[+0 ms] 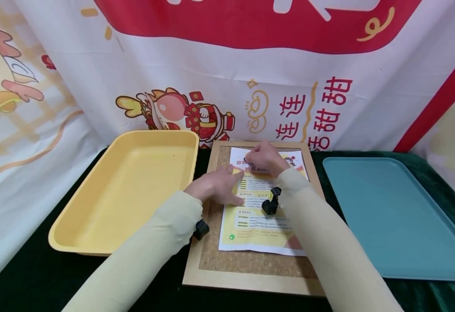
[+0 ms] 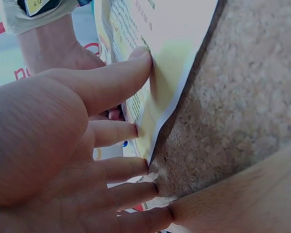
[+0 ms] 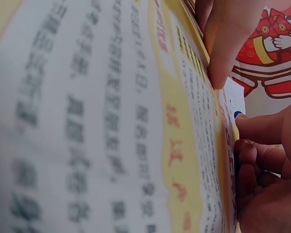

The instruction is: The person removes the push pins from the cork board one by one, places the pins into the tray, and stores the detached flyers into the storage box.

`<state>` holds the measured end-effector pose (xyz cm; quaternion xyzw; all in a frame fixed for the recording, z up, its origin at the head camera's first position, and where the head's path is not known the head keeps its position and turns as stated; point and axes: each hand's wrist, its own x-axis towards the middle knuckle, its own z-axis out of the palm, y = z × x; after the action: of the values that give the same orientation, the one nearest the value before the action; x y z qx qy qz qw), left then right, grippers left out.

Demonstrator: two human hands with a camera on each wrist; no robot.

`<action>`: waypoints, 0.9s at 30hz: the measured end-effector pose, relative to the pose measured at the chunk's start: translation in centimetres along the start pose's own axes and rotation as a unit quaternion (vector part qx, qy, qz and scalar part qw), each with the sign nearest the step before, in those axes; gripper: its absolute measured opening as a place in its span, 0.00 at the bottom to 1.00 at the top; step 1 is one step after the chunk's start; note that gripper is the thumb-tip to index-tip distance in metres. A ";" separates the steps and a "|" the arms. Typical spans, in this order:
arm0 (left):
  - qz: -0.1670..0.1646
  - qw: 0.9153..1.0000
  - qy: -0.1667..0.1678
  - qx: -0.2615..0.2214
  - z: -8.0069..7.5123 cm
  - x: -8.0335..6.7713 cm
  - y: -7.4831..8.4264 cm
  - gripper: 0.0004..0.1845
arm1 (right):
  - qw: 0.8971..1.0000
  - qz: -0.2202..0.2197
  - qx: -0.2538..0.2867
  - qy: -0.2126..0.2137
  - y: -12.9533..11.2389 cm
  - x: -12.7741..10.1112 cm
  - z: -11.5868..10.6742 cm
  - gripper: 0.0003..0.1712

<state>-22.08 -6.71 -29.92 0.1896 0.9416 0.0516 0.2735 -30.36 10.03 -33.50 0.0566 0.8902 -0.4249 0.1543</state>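
Observation:
A printed yellow and white paper sheet lies on a cork board with a wooden frame. My left hand rests at the sheet's left edge with fingers spread; in the left wrist view its thumb touches the paper and the other fingertips reach the edge and the cork. Near the sheet's top left corner, my right hand has its fingers curled and its thumb tip on a blue push pin. Only the pin's blue head shows; its point is hidden.
Left of the board stands a yellow tray. A flat teal tray lies to the right. Dark green cloth covers the table, and a printed white and red curtain hangs close behind the board.

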 end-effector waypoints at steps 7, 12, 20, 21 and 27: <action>-0.002 1.000 -0.001 0.009 0.1 -0.1 -0.1 0.48 | 0.999 -0.016 0.032 -0.013 0.3 -0.3 -0.4 0.12; 0.000 1.000 0.001 0.006 0.2 0.0 -0.2 0.48 | 0.998 -0.020 0.057 -0.025 0.6 -0.3 -0.8 0.10; 0.001 1.000 0.000 0.005 0.2 0.1 -0.1 0.49 | 0.996 -0.015 0.088 -0.018 0.7 -0.4 -0.9 0.09; 0.001 1.000 0.000 0.006 0.1 0.1 0.0 0.49 | 0.996 -0.015 0.090 -0.016 0.7 -0.4 -0.9 0.09; 0.001 1.000 0.001 0.012 0.1 -0.1 0.1 0.48 | 0.995 -0.016 0.097 -0.007 0.7 -0.5 -0.8 0.09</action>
<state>-21.95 -6.62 -29.96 0.1941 0.9422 0.0412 0.2700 -29.86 11.08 -33.40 0.0544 0.8443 -0.5124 0.1474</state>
